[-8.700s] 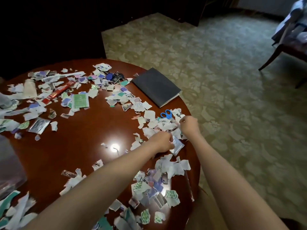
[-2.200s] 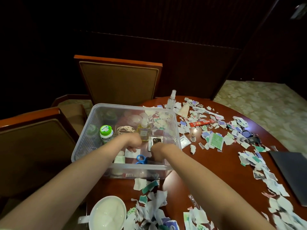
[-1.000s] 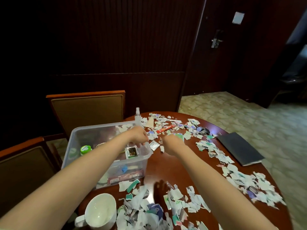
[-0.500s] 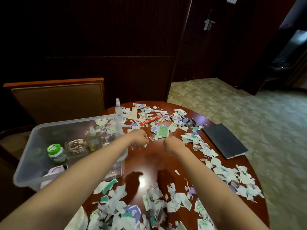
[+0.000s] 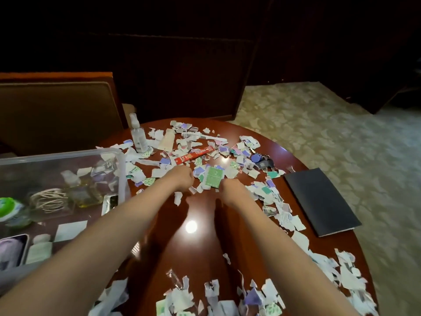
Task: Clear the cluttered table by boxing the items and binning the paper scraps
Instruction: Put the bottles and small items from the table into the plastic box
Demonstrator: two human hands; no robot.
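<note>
The left hand [image 5: 182, 179] and right hand [image 5: 229, 190] hover knuckles-up either side of a green sachet [image 5: 213, 177] on the table [image 5: 200, 247], fingers curled under and hidden, so whether either holds anything cannot be told. Paper scraps [image 5: 280, 213] lie thick around them, and the clear box [image 5: 68, 154] stands just left. Because scraps overlap the sachet, a pinch could well carry some into the box, and a forearm might sweep the near litter to the floor.
</note>
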